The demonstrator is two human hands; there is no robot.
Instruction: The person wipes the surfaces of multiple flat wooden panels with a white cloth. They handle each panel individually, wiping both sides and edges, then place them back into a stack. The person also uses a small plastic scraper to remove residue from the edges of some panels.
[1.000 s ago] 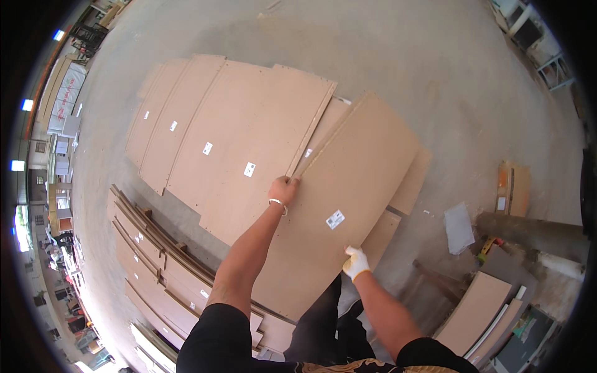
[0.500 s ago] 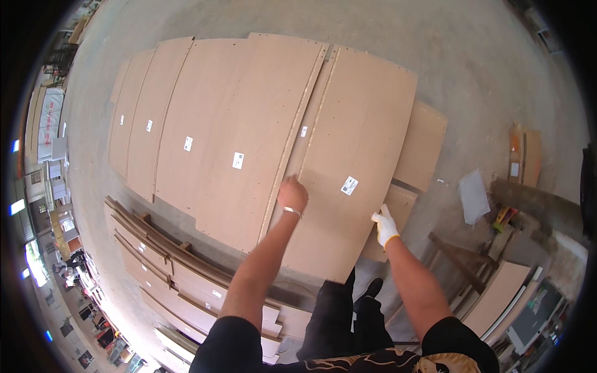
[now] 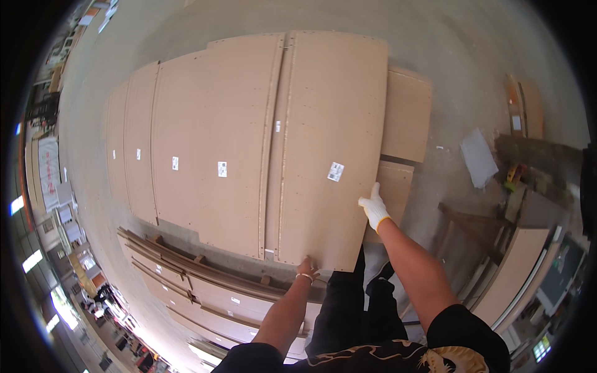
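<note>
A large brown wooden panel (image 3: 333,112) with a white label lies flat at the right end of a row of overlapping panels. My bare left hand (image 3: 307,268) is at its near edge, fingers curled at the rim; part of them is hidden. On the panel's right edge is my right hand (image 3: 374,210) in a white glove, fingers bent over the edge and thumb pointing away from me. Left of this panel, a narrow strip of another panel (image 3: 273,168) shows in the gap, beside a wide labelled panel (image 3: 239,112).
Smaller boards (image 3: 407,112) stick out from under the panel's right side. Stacked long boards (image 3: 205,273) lie near me on the left. At the right are a white sheet (image 3: 479,158), a wooden frame (image 3: 469,233) and leaning boards (image 3: 510,273).
My left hand has moved from the gap between the panels toward me, to the right panel's near edge. My gloved hand stays at the right edge. The view has turned somewhat.
</note>
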